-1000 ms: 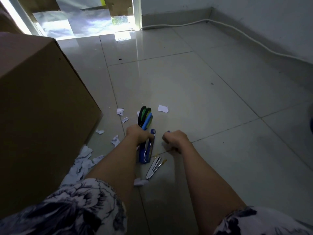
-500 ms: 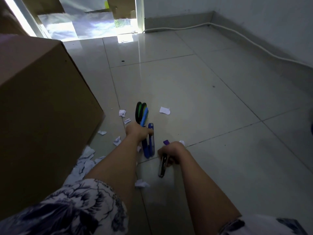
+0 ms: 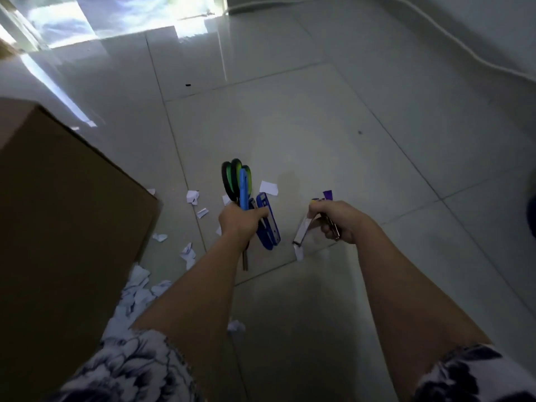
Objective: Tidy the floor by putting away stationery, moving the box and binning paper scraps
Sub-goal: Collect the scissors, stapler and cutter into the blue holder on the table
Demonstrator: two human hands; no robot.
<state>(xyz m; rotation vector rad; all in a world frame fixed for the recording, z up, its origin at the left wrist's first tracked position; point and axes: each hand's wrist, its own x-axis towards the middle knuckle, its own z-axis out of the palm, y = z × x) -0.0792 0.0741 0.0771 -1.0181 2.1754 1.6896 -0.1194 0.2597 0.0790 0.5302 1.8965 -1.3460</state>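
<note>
My left hand grips a bundle of stationery: green-and-black scissors, a blue pen or cutter and a blue stapler hanging below the fist. My right hand grips a silver metal tool and a purple-tipped item. Both hands are lifted above the tiled floor. A large brown cardboard box stands at the left. White paper scraps lie scattered on the floor, with a denser pile of scraps along the box's base.
A white cable runs along the wall at the top right. Bright light falls through a doorway at the top left. Another scrap lies near my left forearm. A dark object shows at the right edge.
Both hands have risen off the floor with their items. My right hand picked up the silver tool that lay on the tile; my view has moved closer and tilted down.
</note>
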